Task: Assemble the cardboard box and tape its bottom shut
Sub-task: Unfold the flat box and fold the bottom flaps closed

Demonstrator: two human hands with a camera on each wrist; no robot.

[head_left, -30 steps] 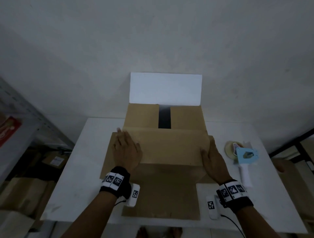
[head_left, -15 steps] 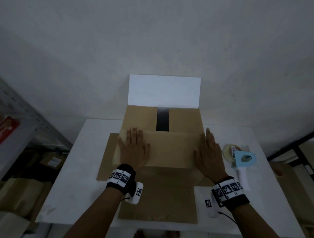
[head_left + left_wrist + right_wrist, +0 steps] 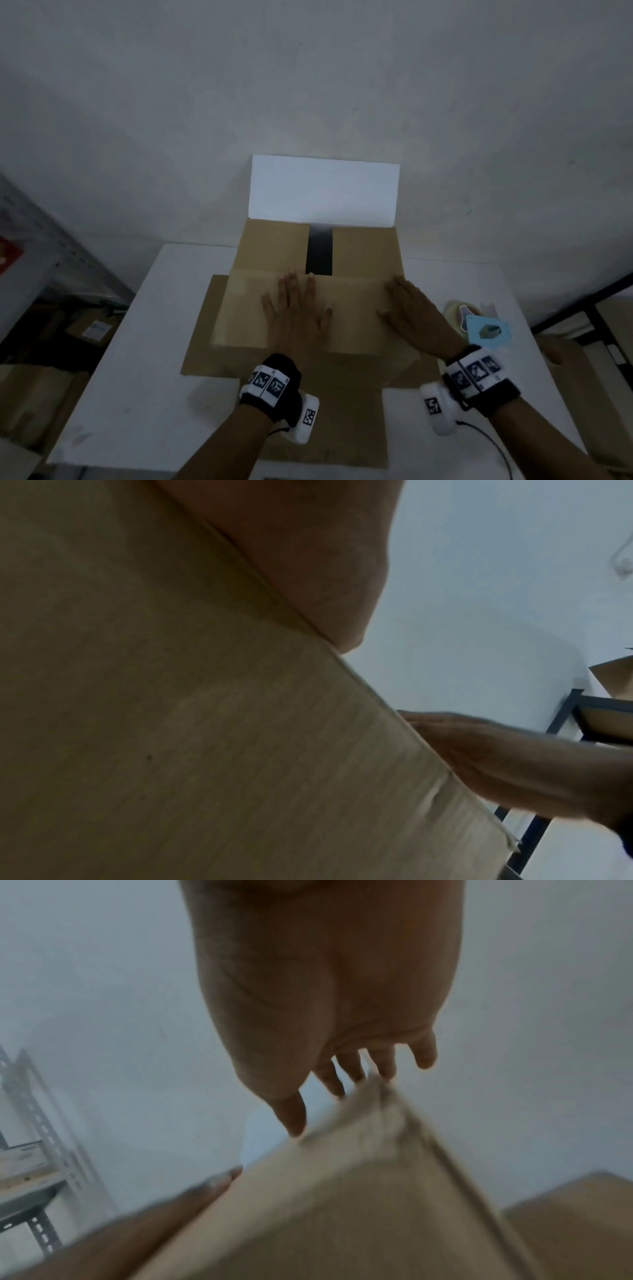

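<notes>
The brown cardboard box [image 3: 363,250] stands on the white table [image 3: 144,359] with its flaps on top. The near flap [image 3: 239,308] is folded down over the two side flaps, with a dark gap [image 3: 319,250] between them. The far flap [image 3: 325,193] stands upright, its white side showing. My left hand [image 3: 294,315] lies flat with spread fingers on the middle of the near flap. My right hand [image 3: 416,315] lies flat on its right end. In the right wrist view my right hand's fingertips [image 3: 387,1069] reach the flap's edge [image 3: 359,1123].
A tape dispenser [image 3: 486,330] with a light blue body and a roll of clear tape lies on the table right of the box. A metal shelf [image 3: 44,260] with boxes stands at the left, a dark frame [image 3: 582,308] at the right. The wall is close behind.
Both hands slid to the right along the near flap: the left from its left end to the middle, the right slightly toward the right edge. The flap now lies flatter.
</notes>
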